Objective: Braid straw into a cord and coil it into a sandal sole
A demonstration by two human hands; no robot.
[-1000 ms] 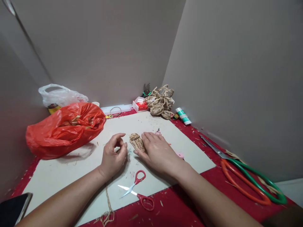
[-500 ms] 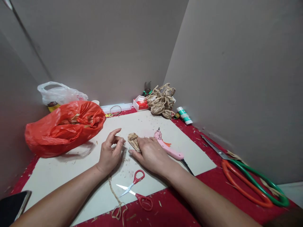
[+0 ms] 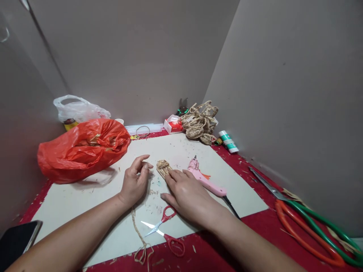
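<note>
On the white board (image 3: 167,145) lies a small woven straw piece (image 3: 163,166), braided and rounded at its far end. My right hand (image 3: 184,192) rests over its near end, fingers stretched out flat with the thumb apart. My left hand (image 3: 136,181) is to the left of it, holding nothing, its fingers loosely curved and apart. Small red-handled scissors (image 3: 161,228) lie spread between my forearms. Beside them a thin straw cord (image 3: 138,230) trails from near my left wrist. A pink glue gun (image 3: 205,181) lies just right of my right hand.
An orange-red plastic bag (image 3: 85,151) with straw inside sits at left. Bundled straw braid (image 3: 200,121) is at the back, beside a red-and-white box (image 3: 173,125). Large shears (image 3: 306,219) lie at right on the red cloth (image 3: 255,241). A phone (image 3: 19,241) is at lower left.
The view has shifted slightly, moving most things rightward in the picture. My right hand has drawn back toward me, uncovering more of the woven straw piece. My left hand keeps its pose.
</note>
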